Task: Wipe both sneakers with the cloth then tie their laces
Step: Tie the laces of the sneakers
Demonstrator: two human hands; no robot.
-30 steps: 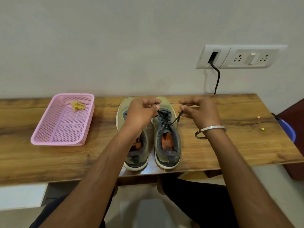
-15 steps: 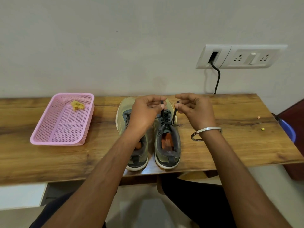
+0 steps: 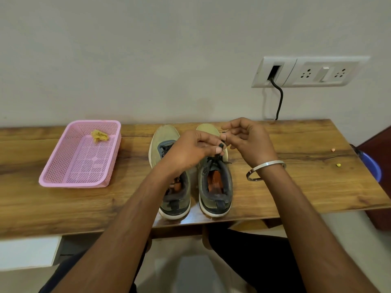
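- The left hand [image 3: 188, 151] is pinching a black lace [image 3: 220, 147] over the right sneaker [image 3: 214, 182].
- The right hand [image 3: 247, 140] is pinching the lace's other end beside it.
- The left sneaker [image 3: 163, 144] is lying under the left wrist.
- The yellow cloth [image 3: 99, 135] is sitting in the pink basket [image 3: 63, 176], well left of both hands.

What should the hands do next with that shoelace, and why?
Probably cross the two ends and pull them snug: the left hand and right hand each pinch the dark shoelace above the right olive-green sneaker, with no knot visible yet.
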